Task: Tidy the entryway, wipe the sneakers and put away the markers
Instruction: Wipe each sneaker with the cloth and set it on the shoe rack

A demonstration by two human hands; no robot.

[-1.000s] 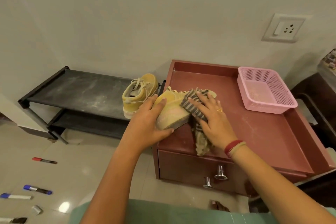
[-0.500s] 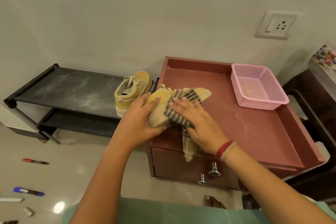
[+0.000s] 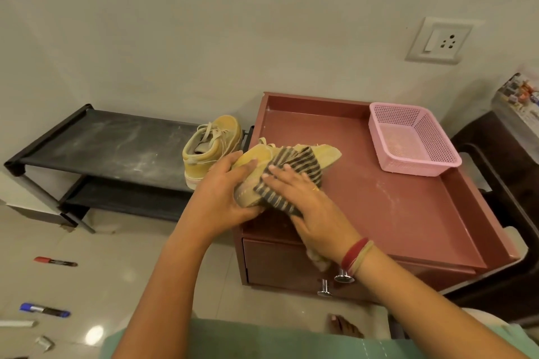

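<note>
My left hand (image 3: 224, 192) grips a yellow sneaker (image 3: 326, 153) by its sole end, tilted over the left front corner of the red cabinet top (image 3: 393, 207). My right hand (image 3: 306, 204) presses a striped cloth (image 3: 294, 172) flat against the sneaker's side with straight fingers; the cloth's tail hangs under my wrist. A second yellow sneaker (image 3: 210, 148) stands on the right end of the black shoe rack (image 3: 110, 143). A red marker (image 3: 55, 261) and a blue marker (image 3: 45, 310) lie on the floor at the left.
A pink mesh basket (image 3: 414, 140) sits at the cabinet's back right. Two chrome drawer knobs (image 3: 335, 283) stick out below my right wrist. Dark furniture (image 3: 501, 183) stands to the right. A white marker (image 3: 17, 323) and a loose cap (image 3: 45, 342) lie on the tiled floor.
My right hand has slid the cloth leftward and toward me along the sneaker. The left hand keeps its grip on the sneaker. The view has shifted a little to the right.
</note>
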